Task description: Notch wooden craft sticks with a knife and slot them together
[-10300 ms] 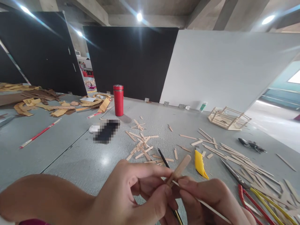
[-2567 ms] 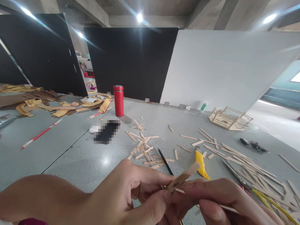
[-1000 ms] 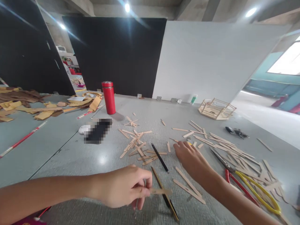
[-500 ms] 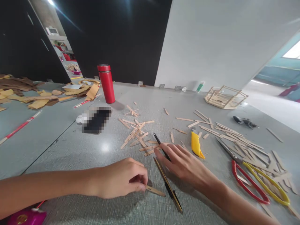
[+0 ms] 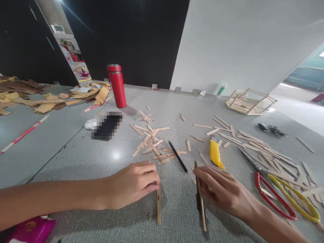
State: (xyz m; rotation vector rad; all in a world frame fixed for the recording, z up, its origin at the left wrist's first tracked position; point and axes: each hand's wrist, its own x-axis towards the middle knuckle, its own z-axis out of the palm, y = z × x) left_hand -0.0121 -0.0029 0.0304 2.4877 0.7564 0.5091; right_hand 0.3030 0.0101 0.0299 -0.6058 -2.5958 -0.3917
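Observation:
My left hand (image 5: 134, 184) presses a short wooden craft stick (image 5: 159, 209) flat on the grey table (image 5: 83, 165), fingertips on its upper end. My right hand (image 5: 224, 192) lies over a long thin ruler-like strip (image 5: 200, 199) with a dark edge, which lies parallel to the stick a little to its right. A black pen (image 5: 178, 161) lies just beyond both hands. Loose craft sticks (image 5: 150, 143) are scattered behind it.
A yellow utility knife (image 5: 215, 154) and red-and-yellow-handled scissors (image 5: 280, 194) lie to the right among many long sticks (image 5: 255, 148). Farther back are a red flask (image 5: 117, 86), a stick-built frame (image 5: 249, 101), a dark phone (image 5: 106, 126), cardboard scraps (image 5: 37, 99), and a pink object (image 5: 31, 229).
The left hand turned the short stick from slanted to pointing toward me. The right hand drew the long strip to the right and straightened it beside the stick.

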